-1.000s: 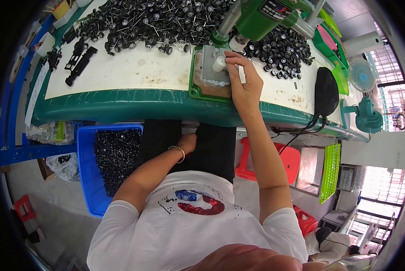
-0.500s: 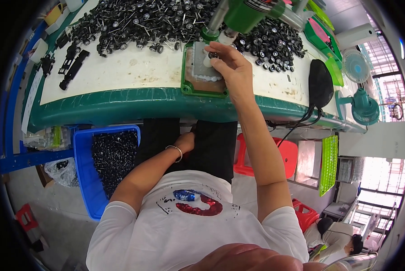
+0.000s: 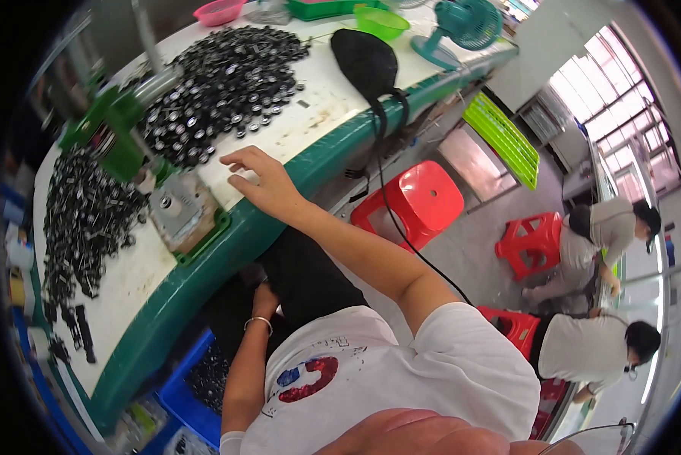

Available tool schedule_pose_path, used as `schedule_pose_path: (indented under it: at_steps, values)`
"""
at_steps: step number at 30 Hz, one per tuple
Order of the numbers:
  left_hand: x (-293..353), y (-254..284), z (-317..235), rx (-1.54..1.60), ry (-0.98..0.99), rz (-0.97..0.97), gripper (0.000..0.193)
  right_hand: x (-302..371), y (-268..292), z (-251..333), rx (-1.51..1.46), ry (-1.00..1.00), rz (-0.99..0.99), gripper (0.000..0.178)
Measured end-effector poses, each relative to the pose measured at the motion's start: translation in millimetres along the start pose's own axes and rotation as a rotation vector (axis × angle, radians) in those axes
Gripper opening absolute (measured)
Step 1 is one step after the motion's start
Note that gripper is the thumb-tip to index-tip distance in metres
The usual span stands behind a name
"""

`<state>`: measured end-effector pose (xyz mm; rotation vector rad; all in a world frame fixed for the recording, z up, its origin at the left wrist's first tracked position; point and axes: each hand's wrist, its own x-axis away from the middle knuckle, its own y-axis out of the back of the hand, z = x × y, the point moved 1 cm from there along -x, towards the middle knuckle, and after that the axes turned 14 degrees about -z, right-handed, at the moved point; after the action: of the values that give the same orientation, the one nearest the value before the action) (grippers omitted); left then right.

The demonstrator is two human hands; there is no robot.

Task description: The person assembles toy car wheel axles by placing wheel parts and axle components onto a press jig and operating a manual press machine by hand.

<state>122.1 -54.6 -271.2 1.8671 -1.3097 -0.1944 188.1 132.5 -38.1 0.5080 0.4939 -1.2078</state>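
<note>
My right hand hovers over the table's front edge with thumb and fingers apart, holding nothing. Beside it, a green bench press stands over a grey plate on a green base. A small wheel-like part sits on that plate, under the press. My left hand, a bracelet at its wrist, rests low by my lap; its fingers are mostly hidden. Loose small black wheels with silver centres lie heaped behind the press, and wheels on axles form another pile to its left.
A black pouch-like thing with straps lies on the table near a green fan. A red stool and a hanging cable are at my right. A blue bin of black parts stands below left. Two people work farther right.
The view has turned to the right. My right hand has let go of the part on the plate and drawn away from it, its fingers spreading. My left hand stays low by my lap.
</note>
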Motion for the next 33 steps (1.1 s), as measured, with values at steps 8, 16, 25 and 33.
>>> schedule_pose_path:
  at_steps: [8, 16, 25, 33]
  values:
    - [-5.6, -1.4, 18.8, 0.073, -0.016, -0.164, 0.032, -47.3, 75.2, -68.8, 0.346, 0.060, -0.256, 0.031]
    - [25.6, 33.7, 2.9, 0.510, 0.103, -0.131, 0.028, -95.1, 87.7, -112.3, 0.511, -0.004, -0.201, 0.049]
    - [13.9, 20.1, 15.7, 0.322, -0.001, -0.190, 0.026, -94.2, 32.2, -98.5, 0.704, -0.013, -0.012, 0.074]
    - [12.9, 21.8, 6.7, 0.335, -0.034, -0.220, 0.019, -63.5, -16.9, -65.6, 0.580, 0.075, 0.065, 0.070]
